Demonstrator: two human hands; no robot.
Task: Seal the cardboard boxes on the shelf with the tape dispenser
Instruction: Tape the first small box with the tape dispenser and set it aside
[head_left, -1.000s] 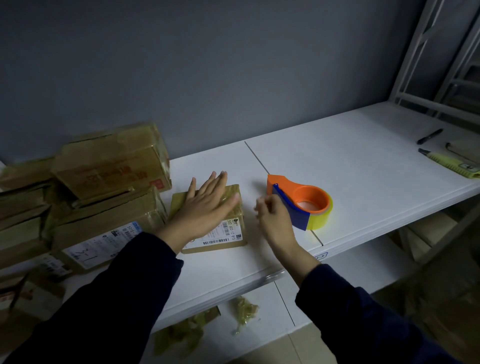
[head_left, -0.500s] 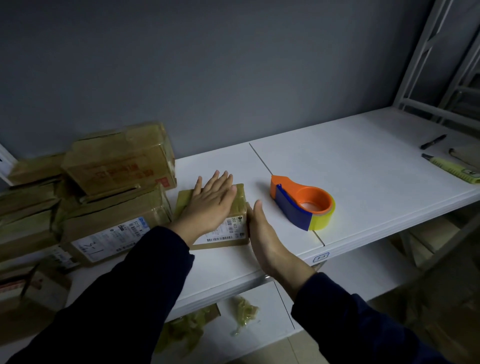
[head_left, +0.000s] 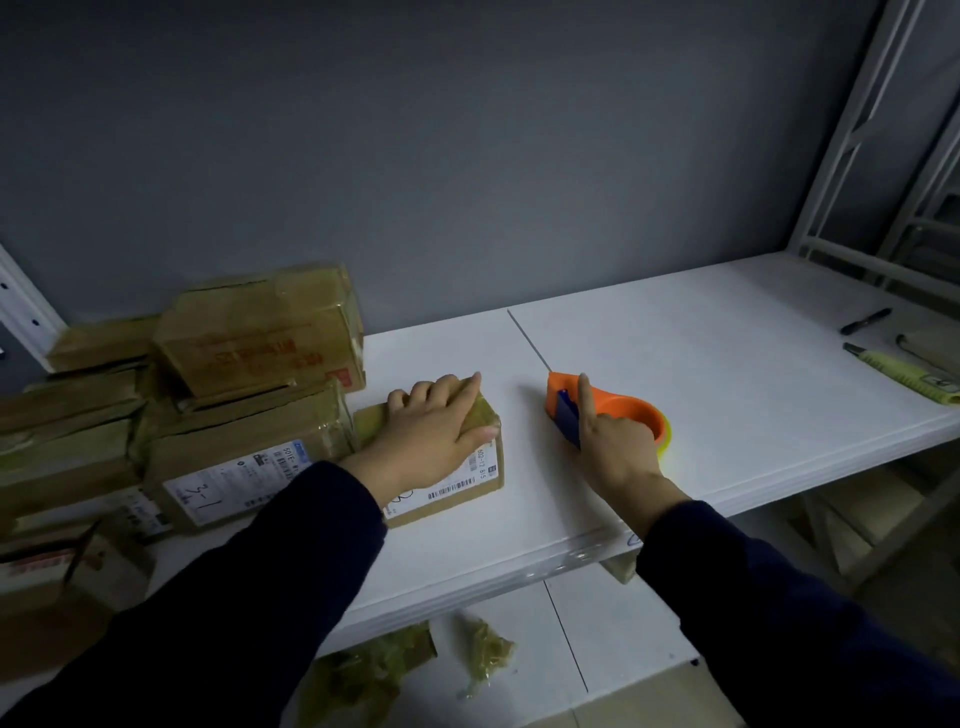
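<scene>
While the head view looks down on the white shelf (head_left: 701, 374), the small cardboard box (head_left: 457, 499) sits centre-left. The tape dispenser (head_left: 631, 408) is at its 3 o'clock, with a strip of bare shelf between them.

- Left hand (head_left: 431, 436): on the box top, fingers curled over the far edge, thumb against the right side, holding it down.
- Right hand (head_left: 618, 447): wrapped round the dispenser, index finger straight along its top toward the blue cutter end.
- Dispenser long axis: roughly 10 to 4 o'clock, cutter end far-left, yellowish roll near-right.
- Judgement: the right hand is the one to carry the tool toward 9 o'clock onto the box, since the cutter faces that way.
- Stack of cardboard boxes (head_left: 249, 338): at the small box's 9 o'clock, just beside it.
- All boxes are closed, contents hidden. The small box top looks glossy, possibly taped.
- Pen (head_left: 865, 321) and yellow utility knife (head_left: 904, 371): far off at 3 o'clock.
- Crumpled tape scraps (head_left: 483, 649): on the lower shelf board.
</scene>
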